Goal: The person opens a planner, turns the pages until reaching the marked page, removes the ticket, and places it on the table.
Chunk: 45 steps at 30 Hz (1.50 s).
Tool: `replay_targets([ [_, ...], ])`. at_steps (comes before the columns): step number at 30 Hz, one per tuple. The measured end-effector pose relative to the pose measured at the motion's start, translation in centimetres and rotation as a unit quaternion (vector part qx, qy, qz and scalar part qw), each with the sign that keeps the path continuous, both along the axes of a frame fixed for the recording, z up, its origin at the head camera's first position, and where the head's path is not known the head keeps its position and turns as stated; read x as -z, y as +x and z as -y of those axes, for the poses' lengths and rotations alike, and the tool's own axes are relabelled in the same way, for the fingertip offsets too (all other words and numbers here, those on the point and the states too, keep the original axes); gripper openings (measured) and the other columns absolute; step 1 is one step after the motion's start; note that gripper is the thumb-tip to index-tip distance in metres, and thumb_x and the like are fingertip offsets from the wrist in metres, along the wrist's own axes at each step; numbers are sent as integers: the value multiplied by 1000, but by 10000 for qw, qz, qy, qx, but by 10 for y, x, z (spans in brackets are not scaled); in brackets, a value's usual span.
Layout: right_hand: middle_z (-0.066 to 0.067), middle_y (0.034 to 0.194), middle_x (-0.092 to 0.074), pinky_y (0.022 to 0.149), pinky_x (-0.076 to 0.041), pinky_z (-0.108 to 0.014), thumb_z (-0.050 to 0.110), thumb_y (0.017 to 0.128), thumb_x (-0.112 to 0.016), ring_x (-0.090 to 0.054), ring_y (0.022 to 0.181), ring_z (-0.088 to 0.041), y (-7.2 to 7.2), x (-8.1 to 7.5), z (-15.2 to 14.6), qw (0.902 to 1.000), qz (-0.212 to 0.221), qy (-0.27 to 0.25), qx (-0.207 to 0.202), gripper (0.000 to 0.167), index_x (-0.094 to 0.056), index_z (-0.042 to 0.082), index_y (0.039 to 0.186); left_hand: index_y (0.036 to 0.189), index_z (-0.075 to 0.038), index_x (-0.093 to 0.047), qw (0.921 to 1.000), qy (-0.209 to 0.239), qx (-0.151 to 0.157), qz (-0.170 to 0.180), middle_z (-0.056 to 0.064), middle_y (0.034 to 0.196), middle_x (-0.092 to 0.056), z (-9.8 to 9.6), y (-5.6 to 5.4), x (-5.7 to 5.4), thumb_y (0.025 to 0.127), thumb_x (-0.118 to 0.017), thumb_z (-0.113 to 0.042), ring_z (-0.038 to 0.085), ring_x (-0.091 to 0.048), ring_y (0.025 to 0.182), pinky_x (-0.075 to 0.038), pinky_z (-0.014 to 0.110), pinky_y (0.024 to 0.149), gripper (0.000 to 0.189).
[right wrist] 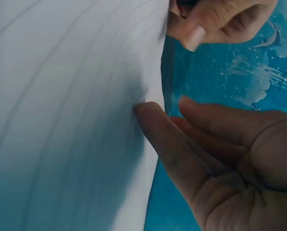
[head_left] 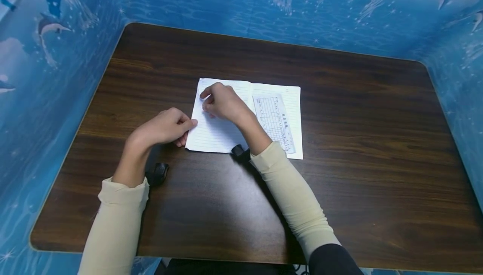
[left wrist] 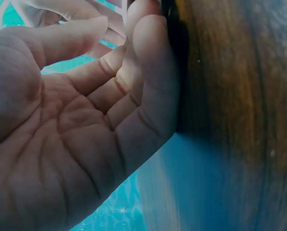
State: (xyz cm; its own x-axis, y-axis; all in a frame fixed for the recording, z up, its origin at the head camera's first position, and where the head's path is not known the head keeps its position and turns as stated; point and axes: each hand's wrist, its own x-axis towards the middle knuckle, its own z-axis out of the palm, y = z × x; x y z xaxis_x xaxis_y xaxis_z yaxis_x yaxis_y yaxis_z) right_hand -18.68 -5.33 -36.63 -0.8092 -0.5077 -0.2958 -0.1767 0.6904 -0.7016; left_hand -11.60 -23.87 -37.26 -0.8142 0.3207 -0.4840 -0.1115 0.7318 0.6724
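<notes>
An open notebook (head_left: pixel 220 136) with lined pages lies on the table. On its right page rests a pale card (head_left: pixel 275 120) printed with a grid. My left hand (head_left: pixel 162 126) is at the notebook's left edge, thumb tip over the page edge. In the left wrist view, that thumb stands apart from the bent fingers (left wrist: pixel 155 62), whose little-finger side lies against the table. Over the left page is my right hand (head_left: pixel 226 101), fingers loosely bent and holding nothing. One of its fingertips (right wrist: pixel 148 110) touches the lined page (right wrist: pixel 61 120) in the right wrist view.
The dark wooden table (head_left: pixel 377 153) extends around the notebook, mostly to the right. A blue dolphin-printed cloth (head_left: pixel 211 2) surrounds it at the back and sides. Black devices sit at the left wrist (head_left: pixel 158 173) and the right wrist (head_left: pixel 238 151).
</notes>
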Motion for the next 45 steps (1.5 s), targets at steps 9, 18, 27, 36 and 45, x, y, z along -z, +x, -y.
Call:
replay_targets([
  [9, -7, 137, -75, 112, -50, -29, 9, 104, -69, -68, 132, -16, 4, -7, 0, 9957, -191, 443, -794, 38, -68, 3, 142, 74, -5, -66, 9997, -153, -87, -188, 4, 62, -63, -2, 0, 0, 110, -62, -24, 17, -59, 58, -42, 32, 59, 41],
  [18, -10, 139, -74, 103, -53, -31, 13, 106, -68, -69, 126, -19, 9, -15, -11, 9956, -32, 636, -682, 44, -63, 5, 148, 76, -4, -68, 9993, -274, -96, -240, 6, 62, -65, -5, 4, 5, 109, -63, -17, 18, -60, 58, -45, 33, 62, 36],
  [27, -11, 127, -77, 96, -59, -37, 13, 101, -76, -73, 114, -21, 5, -37, -47, 9986, -221, 456, 127, 41, -69, 4, 140, 81, -2, -71, 9991, -324, -120, -233, 7, 66, -66, -5, 4, 3, 109, -63, -19, 19, -60, 62, -47, 35, 65, 34],
  [36, -11, 124, -78, 97, -58, -40, 17, 99, -79, -73, 113, -22, -2, -44, -84, 9982, -50, 376, 474, 40, -71, 4, 136, 82, -2, -72, 9989, -385, -127, -222, 7, 67, -68, -6, 4, 2, 109, -63, -19, 19, -61, 62, -47, 34, 63, 34],
  [45, -17, 122, -75, 91, -55, -43, 16, 99, -78, -72, 104, -33, -5, -49, -147, 9867, 49, 739, 1445, 41, -70, 3, 137, 81, -2, -71, 9989, -378, -128, -252, 8, 66, -67, -6, 4, 0, 110, -62, -19, 20, -60, 62, -47, 34, 63, 34],
])
